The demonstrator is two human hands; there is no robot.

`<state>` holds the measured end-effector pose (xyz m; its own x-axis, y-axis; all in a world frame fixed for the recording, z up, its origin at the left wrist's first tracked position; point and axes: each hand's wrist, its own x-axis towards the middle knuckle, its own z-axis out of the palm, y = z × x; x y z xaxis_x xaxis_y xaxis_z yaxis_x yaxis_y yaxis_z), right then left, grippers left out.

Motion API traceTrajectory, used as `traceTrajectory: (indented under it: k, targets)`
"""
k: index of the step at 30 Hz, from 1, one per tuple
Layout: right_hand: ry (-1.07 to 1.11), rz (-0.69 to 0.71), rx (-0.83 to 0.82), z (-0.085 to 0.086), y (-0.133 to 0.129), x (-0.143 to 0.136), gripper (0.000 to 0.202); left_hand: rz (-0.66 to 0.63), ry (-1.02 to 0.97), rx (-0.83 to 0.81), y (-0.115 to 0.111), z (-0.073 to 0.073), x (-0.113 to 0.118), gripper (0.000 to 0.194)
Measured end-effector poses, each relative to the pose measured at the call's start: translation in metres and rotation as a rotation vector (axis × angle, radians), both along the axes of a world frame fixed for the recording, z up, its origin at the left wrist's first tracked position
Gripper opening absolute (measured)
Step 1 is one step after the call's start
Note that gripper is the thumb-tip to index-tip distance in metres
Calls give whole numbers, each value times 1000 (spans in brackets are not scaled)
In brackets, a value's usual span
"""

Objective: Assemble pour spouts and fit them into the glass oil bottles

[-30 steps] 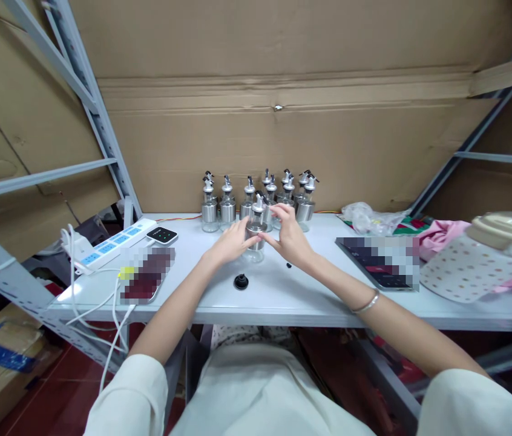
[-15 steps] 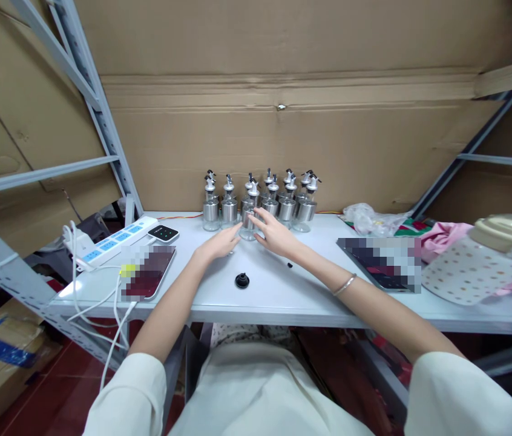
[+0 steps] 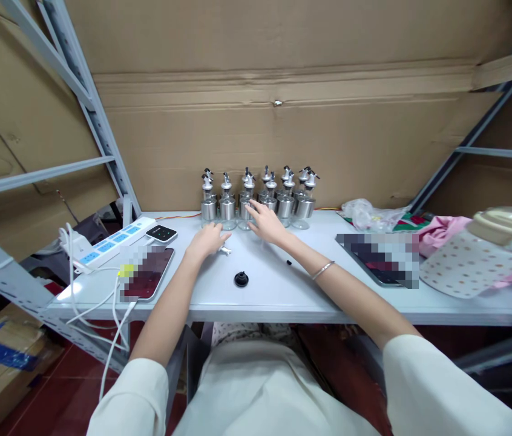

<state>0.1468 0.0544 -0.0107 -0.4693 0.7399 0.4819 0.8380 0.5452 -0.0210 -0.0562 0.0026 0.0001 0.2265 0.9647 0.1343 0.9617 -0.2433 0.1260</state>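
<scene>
Glass bottle point(image 3: 243, 213) stands just beside wide-spread right fingers point(image 3: 259, 211); left fingers point(image 3: 213, 231), I can't tell

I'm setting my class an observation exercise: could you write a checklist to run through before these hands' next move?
1. Visible bottles upright: ok.
2. Right hand clear of the nearest bottle: cannot tell; they overlap in view.
3. Left hand clear of the small silver piece: cannot tell; contact unclear.
4. Loose pieces together: not ok; round black piece and tiny black piece lie apart on the table.
5. Power strip apart from the bottles: ok.
</scene>
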Motion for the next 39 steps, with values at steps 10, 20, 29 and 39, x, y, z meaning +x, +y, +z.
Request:
traceTrajectory:
  k: [10,20,29,39]
  targets:
    - [2,-11,-38,7,9,-2,54,-7,-27,-120,1,0,0,38]
    - [40,-8,-21,3,14,-3,53,-99,-65,-132,7,-4,3,35]
    - [184,64,11,-6,6,4,45,-118,-203,-218,3,-3,2,28]
    - [61,423,-371,-2,-32,-3,19,-146,-373,-270,7,-8,5,28]
